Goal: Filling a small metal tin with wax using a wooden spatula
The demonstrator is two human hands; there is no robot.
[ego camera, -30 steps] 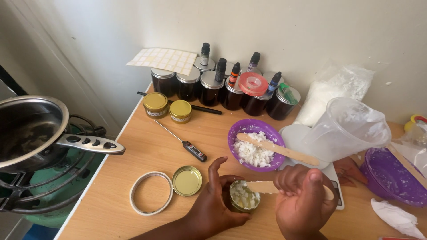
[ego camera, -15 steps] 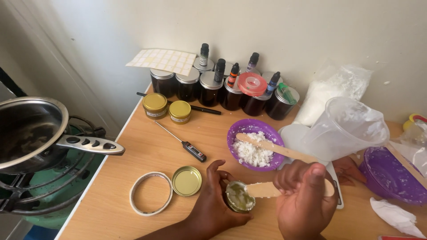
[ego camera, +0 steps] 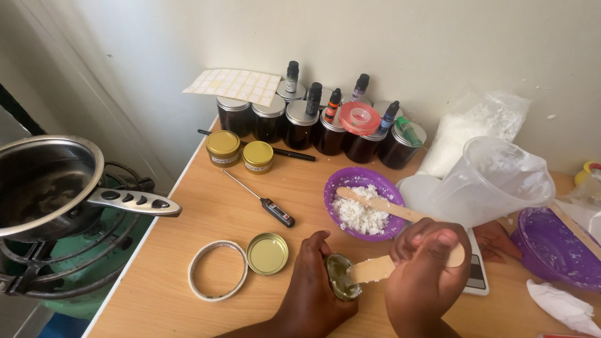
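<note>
The left hand [ego camera: 313, 288] grips a small jar [ego camera: 341, 277] tilted rightward, its mouth meeting the wooden stick [ego camera: 375, 269] gripped crosswise by the right hand [ego camera: 426, 275].

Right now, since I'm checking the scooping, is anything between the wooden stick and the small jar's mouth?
Nothing visible. The right hand holds the wooden stick, whose tip already sits at the mouth of the small jar, tilted in the left hand.

We've got open tabletop [ego camera: 206, 206] left of the thermometer [ego camera: 260, 201]. Ahead, the purple bowl [ego camera: 362, 203], jug [ego camera: 488, 181] and dark jars [ego camera: 313, 125] block things, and the pan handle [ego camera: 134, 202] sticks in from the left.
</note>
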